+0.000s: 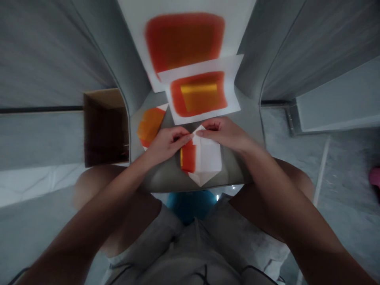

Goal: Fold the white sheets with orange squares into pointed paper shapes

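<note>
A partly folded sheet of paper, white with an orange-red printed patch on its left side, lies on the grey chair seat. Its upper and lower ends come to points. My left hand pinches the paper near the top point, thumb and fingertips close together. From the other side my right hand grips the same upper edge, its thumb almost meeting the left one. Left of my left hand rests another folded paper piece, mostly orange with white corners.
Behind the hands, a creased white sheet with an orange-red patch lies before a larger similar sheet against the backrest. A cardboard box stands on the floor at left. Something teal shows beneath the seat.
</note>
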Tool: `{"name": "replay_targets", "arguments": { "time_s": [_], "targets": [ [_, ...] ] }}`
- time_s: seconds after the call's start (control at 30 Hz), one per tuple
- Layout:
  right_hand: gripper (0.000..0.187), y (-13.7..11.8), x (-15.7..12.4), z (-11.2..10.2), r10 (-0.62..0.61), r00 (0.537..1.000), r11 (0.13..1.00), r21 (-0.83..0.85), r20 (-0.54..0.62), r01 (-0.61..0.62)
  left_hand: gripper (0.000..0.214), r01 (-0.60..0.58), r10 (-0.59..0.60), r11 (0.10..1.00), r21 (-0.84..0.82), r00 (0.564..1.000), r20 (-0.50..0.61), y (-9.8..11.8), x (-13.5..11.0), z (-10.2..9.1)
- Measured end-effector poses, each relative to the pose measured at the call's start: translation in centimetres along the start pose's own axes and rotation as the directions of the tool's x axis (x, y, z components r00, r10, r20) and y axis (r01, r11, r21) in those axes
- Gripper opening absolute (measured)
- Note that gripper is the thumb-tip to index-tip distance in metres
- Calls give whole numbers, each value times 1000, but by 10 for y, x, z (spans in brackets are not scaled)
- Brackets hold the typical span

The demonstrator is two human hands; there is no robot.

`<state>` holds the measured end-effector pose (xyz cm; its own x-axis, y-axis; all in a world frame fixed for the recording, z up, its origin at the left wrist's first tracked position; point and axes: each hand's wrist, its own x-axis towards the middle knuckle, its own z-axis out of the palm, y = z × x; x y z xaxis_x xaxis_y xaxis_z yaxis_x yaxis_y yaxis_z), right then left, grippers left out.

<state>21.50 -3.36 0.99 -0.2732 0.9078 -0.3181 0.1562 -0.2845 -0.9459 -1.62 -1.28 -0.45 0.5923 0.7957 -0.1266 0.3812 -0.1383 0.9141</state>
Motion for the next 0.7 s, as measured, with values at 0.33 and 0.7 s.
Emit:
{"name": "replay_targets", "arguments": {
  "time_s": [0.33, 0.7],
  "targets": [
    [36, 4, 0, 6, 24, 997, 999, 44, -70, -21, 37, -9, 8, 1000, -11, 999, -48, 1, -2, 1],
    [38, 4, 0, 15, -13, 991, 999, 44, -130, 19, 34, 31, -27, 998, -58, 998, 60, 4, 3, -12]
  ]
}}
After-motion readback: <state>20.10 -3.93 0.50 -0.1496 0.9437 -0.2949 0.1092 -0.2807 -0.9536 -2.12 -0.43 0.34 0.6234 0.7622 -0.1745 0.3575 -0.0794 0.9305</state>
